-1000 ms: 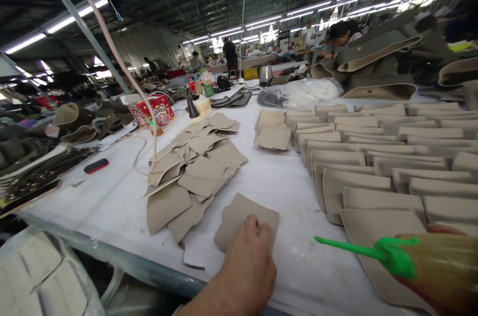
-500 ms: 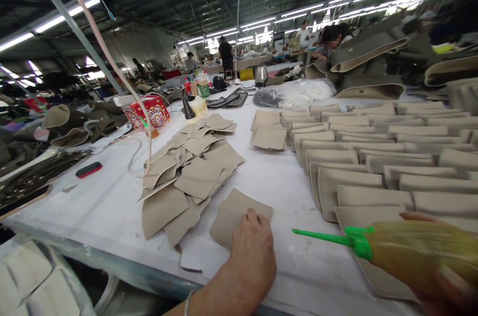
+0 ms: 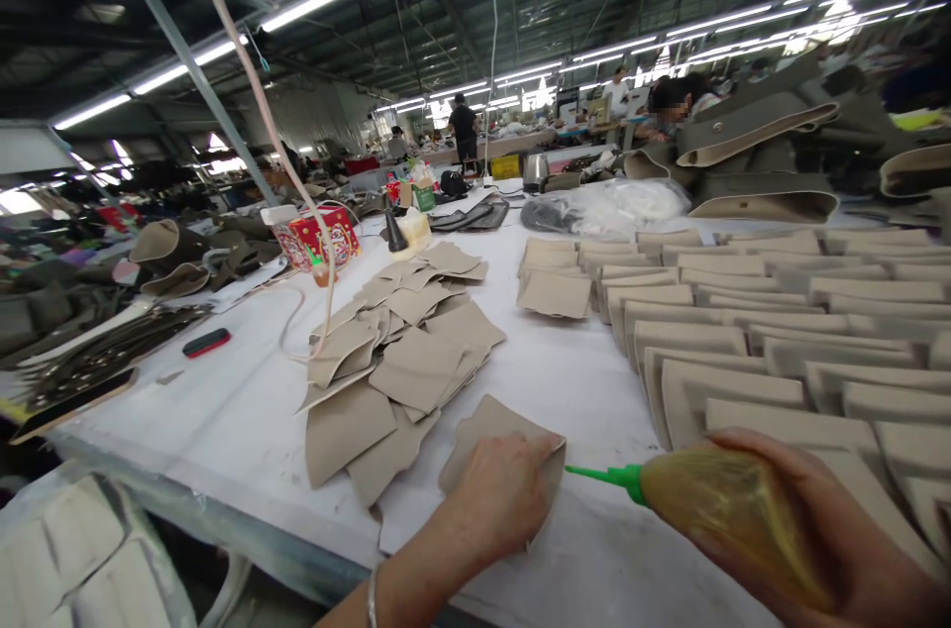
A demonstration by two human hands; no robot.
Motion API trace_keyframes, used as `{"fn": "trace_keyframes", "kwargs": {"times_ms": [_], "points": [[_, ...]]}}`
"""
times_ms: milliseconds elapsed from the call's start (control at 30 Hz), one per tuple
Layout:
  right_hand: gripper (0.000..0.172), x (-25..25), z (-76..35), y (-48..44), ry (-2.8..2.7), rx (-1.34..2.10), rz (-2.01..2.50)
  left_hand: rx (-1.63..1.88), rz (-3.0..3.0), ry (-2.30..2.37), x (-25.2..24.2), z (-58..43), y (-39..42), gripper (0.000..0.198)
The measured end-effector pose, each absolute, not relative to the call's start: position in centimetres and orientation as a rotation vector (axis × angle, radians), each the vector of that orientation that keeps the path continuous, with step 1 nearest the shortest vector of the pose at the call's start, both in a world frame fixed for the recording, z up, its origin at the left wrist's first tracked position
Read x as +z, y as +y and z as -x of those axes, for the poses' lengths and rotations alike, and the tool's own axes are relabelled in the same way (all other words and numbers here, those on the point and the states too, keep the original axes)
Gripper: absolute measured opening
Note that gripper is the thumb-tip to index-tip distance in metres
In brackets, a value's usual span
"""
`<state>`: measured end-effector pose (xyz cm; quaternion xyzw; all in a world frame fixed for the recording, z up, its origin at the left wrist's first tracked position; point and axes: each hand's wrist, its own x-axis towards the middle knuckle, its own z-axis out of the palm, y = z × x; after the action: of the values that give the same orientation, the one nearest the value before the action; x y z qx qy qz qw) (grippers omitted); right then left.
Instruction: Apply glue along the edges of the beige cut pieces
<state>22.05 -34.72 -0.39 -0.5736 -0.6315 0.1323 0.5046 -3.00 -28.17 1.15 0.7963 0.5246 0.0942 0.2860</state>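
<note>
My left hand (image 3: 509, 489) is closed on a taupe leather piece (image 3: 486, 420); the piece's right edge is bent up, and its left part lies near the tabletop. My right hand (image 3: 839, 529) grips a squeeze glue bottle (image 3: 732, 509) of yellowish, see-through plastic, tilted on its side. Its thin green nozzle (image 3: 605, 476) points left, with the tip close to the raised edge of the piece; whether they touch I cannot tell. A loose pile of similar leather pieces (image 3: 416, 366) lies left of my left hand. Overlapping rows of leather pieces (image 3: 713, 390) spread to the right.
The white-covered table (image 3: 245, 410) has a front edge at lower left. A pale hose (image 3: 267, 103) hangs down to it. Behind the pile stand a red patterned box (image 3: 319, 237) and a black cone (image 3: 395, 232). A plastic bag (image 3: 616, 207) lies farther back. People work in the distance.
My left hand has moved onto the piece's right edge and bent it up. My right hand has brought the bottle left, its nozzle tip now near that edge. The view has shifted slightly.
</note>
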Motion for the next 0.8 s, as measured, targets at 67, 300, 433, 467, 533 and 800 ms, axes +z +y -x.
{"fn": "trace_keyframes", "kwargs": {"times_ms": [67,300,433,467,533,800], "points": [[0.054,-0.3,-21.6,-33.9,-1.620,0.266,1.341,0.275,-2.122,1.393,1.1,3.0,-28.0,0.055],[0.047,0.3,-20.4,-32.8,-1.710,0.302,1.344,0.102,-2.251,1.377,2.0,3.0,-28.1,0.061],[0.043,0.2,-20.3,-32.8,-1.759,0.221,1.321,0.067,-2.275,1.402,2.3,3.0,-28.1,0.058],[0.042,0.2,-20.3,-32.8,-1.773,0.200,1.321,0.064,-2.280,1.408,2.4,2.9,-28.2,0.057],[0.041,0.2,-20.3,-32.9,-1.776,0.194,1.327,0.057,-2.287,1.415,2.4,2.9,-28.2,0.056],[0.045,-0.2,-20.5,-33.0,-1.685,0.226,1.351,0.050,-2.295,1.414,2.1,2.9,-28.0,0.056]]}}
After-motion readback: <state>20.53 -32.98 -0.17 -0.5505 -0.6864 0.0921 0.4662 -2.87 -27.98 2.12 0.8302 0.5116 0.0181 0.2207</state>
